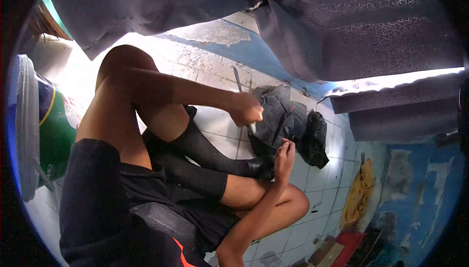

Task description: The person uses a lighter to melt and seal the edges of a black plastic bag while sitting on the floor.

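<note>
My left hand (246, 109) is closed in a fist around what looks like a knife. Its thin grey blade (237, 77) sticks out past the far side of the fist, and a pale handle end (252, 128) shows below. My right hand (284, 158) is raised a little nearer and to the right, its fingers drawn together. Whether anything sits between those fingertips is too small to make out. Just beyond both hands, a crumpled dark grey cloth or bag (271, 110) lies on the tiles, with a shiny black plastic bag (315, 140) beside it.
A green bucket with a white rim (54, 135) stands at the left. Dark grey fabric (312, 32) hangs across the top. A yellow cloth (359, 196) is at the right by a worn blue wall (420, 189). Flat boards (342, 250) lie at lower right on the tiled floor (312, 208).
</note>
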Demonstrator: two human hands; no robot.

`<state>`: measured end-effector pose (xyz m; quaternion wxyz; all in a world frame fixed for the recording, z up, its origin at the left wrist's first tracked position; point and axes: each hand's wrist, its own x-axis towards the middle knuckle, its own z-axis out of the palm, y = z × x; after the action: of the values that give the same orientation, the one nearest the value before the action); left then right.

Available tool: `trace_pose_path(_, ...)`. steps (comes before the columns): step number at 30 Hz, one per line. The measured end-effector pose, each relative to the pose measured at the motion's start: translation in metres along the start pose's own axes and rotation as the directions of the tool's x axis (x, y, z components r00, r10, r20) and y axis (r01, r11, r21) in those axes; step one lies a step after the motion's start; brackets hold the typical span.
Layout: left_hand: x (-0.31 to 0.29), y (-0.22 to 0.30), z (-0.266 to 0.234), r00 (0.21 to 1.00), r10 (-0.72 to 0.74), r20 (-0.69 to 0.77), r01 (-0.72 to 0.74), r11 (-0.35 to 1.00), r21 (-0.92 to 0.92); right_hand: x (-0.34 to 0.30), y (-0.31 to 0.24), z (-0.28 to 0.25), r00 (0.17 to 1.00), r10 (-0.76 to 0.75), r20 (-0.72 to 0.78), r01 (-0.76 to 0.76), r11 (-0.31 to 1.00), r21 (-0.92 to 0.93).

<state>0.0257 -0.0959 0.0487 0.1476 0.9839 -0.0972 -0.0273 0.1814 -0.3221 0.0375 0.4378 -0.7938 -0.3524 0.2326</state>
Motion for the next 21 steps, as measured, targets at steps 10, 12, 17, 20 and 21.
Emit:
trace_pose_path(10,-0.009,-0.020,-0.002,0.992,-0.110,-0.063,0.112,0.993,0.038,0.008,0.002,0.007,1.000,-0.022,0.004,0.022,1.000,0.009)
trace_pose_path(12,-0.023,-0.053,0.009,0.965,-0.220,-0.144,0.235,0.967,0.096,0.010,-0.009,0.017,0.999,-0.031,0.029,0.032,0.999,-0.014)
trace_pose_path(17,-0.040,-0.058,-0.010,0.958,-0.278,-0.077,0.285,0.952,0.113,0.005,-0.010,0.010,1.000,0.010,0.002,-0.010,0.999,-0.049)
trace_pose_path(20,-0.031,-0.040,-0.005,0.972,-0.215,-0.094,0.226,0.964,0.136,0.008,-0.015,0.009,0.998,0.066,0.024,-0.065,0.998,-0.016)
trace_pose_path(21,-0.034,-0.060,-0.004,0.958,-0.275,-0.074,0.282,0.954,0.105,0.007,-0.017,0.013,1.000,0.006,0.017,-0.006,1.000,0.010)
